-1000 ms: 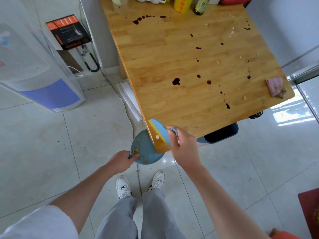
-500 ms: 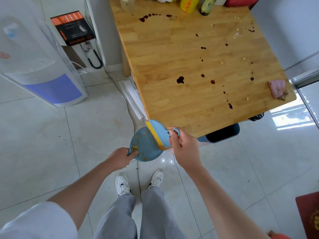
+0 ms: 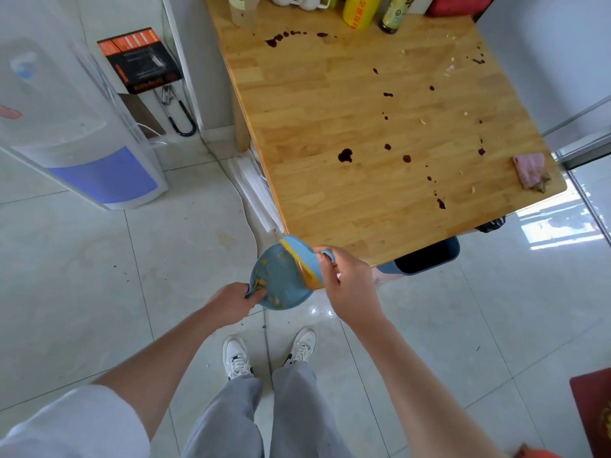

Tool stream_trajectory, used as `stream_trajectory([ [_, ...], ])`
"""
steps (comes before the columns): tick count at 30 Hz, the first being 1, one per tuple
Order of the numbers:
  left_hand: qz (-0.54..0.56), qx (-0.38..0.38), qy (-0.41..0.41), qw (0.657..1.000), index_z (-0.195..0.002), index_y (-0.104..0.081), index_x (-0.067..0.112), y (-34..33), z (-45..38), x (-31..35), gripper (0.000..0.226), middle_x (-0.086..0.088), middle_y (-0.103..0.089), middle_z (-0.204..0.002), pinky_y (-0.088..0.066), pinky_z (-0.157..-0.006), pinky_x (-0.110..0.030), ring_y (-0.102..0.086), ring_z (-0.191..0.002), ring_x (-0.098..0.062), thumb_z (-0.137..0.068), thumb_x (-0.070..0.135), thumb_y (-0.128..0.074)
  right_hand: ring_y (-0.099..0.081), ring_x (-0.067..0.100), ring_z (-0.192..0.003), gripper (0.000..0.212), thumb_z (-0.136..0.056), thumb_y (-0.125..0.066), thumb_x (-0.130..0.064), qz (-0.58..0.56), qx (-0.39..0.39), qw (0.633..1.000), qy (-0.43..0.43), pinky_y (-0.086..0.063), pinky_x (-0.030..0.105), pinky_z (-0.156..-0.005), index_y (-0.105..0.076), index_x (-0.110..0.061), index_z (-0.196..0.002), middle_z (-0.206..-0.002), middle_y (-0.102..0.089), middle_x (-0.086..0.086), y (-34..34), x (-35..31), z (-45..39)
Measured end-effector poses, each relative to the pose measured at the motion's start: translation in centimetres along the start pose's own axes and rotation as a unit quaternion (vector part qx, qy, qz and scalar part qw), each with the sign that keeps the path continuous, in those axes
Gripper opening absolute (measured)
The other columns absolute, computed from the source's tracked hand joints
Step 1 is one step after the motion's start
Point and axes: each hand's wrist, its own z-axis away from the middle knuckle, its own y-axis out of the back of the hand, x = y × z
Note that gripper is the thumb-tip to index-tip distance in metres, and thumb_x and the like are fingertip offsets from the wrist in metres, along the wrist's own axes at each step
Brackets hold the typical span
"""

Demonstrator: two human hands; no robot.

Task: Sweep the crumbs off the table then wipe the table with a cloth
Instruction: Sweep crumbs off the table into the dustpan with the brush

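Observation:
My left hand (image 3: pixel 233 302) grips the handle of a small blue dustpan (image 3: pixel 279 285) held below the near corner of the wooden table (image 3: pixel 330 104); brown crumbs lie in the pan. My right hand (image 3: pixel 347 279) holds a blue hand brush (image 3: pixel 305 262) with yellow bristles, its bristles over the pan's right rim. Dark stains (image 3: pixel 345 156) and scattered pale crumbs (image 3: pixel 422 121) dot the tabletop. A crumpled pink cloth (image 3: pixel 530 168) lies at the table's right near corner.
Bottles, a yellow one (image 3: pixel 360 11) among them, and cups stand along the table's far edge. A blue bin (image 3: pixel 426 257) sits under the table's near edge. A water dispenser (image 3: pixel 72 127) stands on the left. My feet (image 3: pixel 267 355) are on the tiled floor.
The brush has swept off the table corner and now rests over the dustpan. Both hands stay close together at the corner; the view has shifted slightly.

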Motion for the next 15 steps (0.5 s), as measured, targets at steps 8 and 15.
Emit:
stream_trajectory([
  [8, 0.014, 0.005, 0.017, 1.000, -0.063, -0.054, 0.021, -1.7, 1.2, -1.5, 0.052, 0.007, -0.059, -0.050, -0.045, -0.055, -0.028, -0.057, -0.049, -0.009, -0.097, 0.060, -0.049, -0.053, -0.002, -0.059, 0.022, -0.104, -0.053, -0.018, -0.056, -0.023, 0.995, -0.079, -0.035, 0.009, -0.060, -0.073, -0.014, -0.112, -0.067, -0.057, -0.035, 0.7, 0.3, 1.1],
  [15, -0.006, -0.030, 0.025, 0.999, -0.070, -0.058, 0.015, -6.6, 3.2, -0.5, 0.053, 0.000, -0.056, -0.061, -0.039, -0.056, -0.029, -0.052, -0.055, -0.016, -0.097, 0.060, -0.049, -0.067, 0.023, -0.065, 0.022, -0.105, -0.049, -0.029, -0.092, -0.014, 0.987, -0.132, -0.052, 0.040, -0.064, -0.070, -0.028, -0.110, -0.065, -0.064, 0.002, 4.9, 3.7, 3.1],
])
